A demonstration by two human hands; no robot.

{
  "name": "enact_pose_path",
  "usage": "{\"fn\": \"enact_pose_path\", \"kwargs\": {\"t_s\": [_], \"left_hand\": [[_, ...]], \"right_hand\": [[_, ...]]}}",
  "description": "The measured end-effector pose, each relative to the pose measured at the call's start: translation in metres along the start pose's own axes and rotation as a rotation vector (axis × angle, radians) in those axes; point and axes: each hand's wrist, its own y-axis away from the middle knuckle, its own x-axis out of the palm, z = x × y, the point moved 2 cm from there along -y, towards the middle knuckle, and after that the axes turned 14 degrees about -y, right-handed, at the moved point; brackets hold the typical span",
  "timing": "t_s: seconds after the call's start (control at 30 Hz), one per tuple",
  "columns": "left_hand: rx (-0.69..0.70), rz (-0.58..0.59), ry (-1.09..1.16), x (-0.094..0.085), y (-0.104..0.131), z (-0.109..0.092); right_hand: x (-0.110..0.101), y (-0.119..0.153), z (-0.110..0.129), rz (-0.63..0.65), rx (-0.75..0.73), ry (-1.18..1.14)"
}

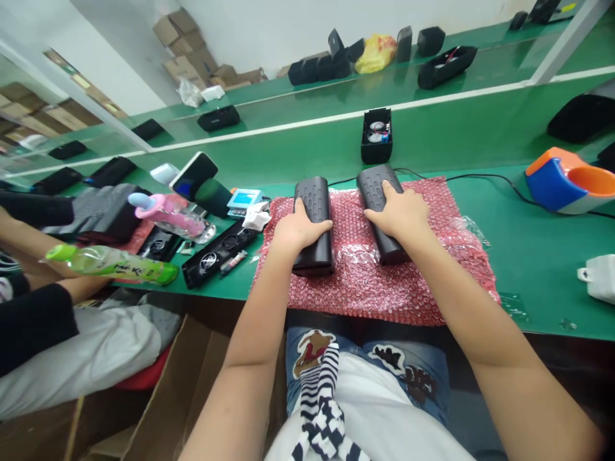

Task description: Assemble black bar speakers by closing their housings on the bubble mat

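Two long black speaker cases with a raised oval pattern lie side by side on pink bubble wrap [360,288]. My left hand [294,229] grips the left case [319,255], with its thumb across the top and a finger along the left side. Around the right case [391,251] is my right hand [407,212], thumb on the near left side and index finger laid over the patterned top. My other fingers are mostly hidden behind the cases. Beyond them, an open black speaker box [377,136] shows wires inside.
Left of me are a green-labelled bottle [120,264], a pink bottle [175,218], a black speaker panel [218,255] and a small blue device [245,200]. A co-worker's arm [43,246] rests at far left. An orange-blue tape holder [567,182] and a cable [500,179] lie right.
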Motion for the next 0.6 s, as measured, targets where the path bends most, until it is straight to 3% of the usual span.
{"fn": "enact_pose_path", "kwargs": {"t_s": [0.27,0.43,0.6], "left_hand": [[-0.155,-0.129,-0.150,0.006,0.014,-0.020],[-0.222,-0.150,-0.197,0.000,0.022,-0.031],[-0.266,-0.120,-0.158,0.004,0.018,-0.026]], "right_hand": [[-0.004,-0.003,-0.004,0.049,-0.018,-0.067],[-0.009,-0.006,-0.011,0.072,-0.034,-0.108],[-0.012,-0.007,-0.013,0.094,-0.029,-0.131]]}}
